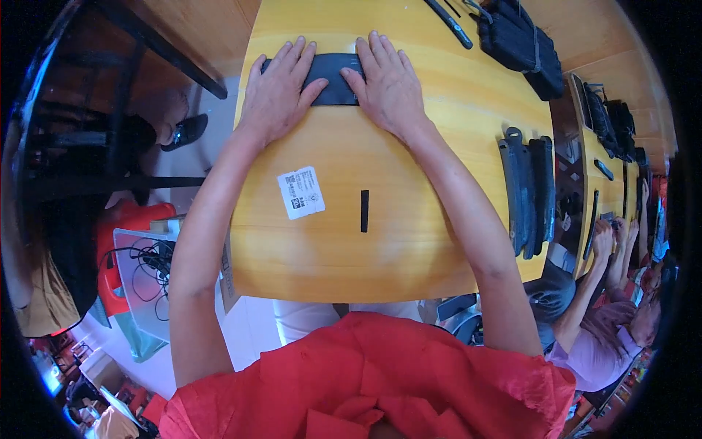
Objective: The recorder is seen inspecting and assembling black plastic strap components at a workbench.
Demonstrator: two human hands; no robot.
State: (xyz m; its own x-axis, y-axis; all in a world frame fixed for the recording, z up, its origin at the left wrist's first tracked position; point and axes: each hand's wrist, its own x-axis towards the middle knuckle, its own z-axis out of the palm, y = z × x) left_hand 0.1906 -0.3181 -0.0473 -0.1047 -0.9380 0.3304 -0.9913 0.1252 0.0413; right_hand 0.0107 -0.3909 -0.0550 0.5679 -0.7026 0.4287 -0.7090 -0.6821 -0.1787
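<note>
A flat black piece (335,79), like leather or stiff fabric, lies crosswise near the far side of the yellow wooden table (351,271). Flat on its left end rests my left hand (281,91), fingers stretched out and thumb toward the middle. On the right end lies my right hand (387,84), its fingers likewise straight and its thumb on the piece. Both ends are partly hidden beneath my hands. Closer to me are a white printed label (300,192) and a short black strip (364,211).
At the table's right edge lie several long black curved pieces (528,194). A tied black bundle (515,44) and a slim black tool (450,23) sit at the far right. Left below stands a clear bin (142,274) with cables. Other people (614,322) work at right.
</note>
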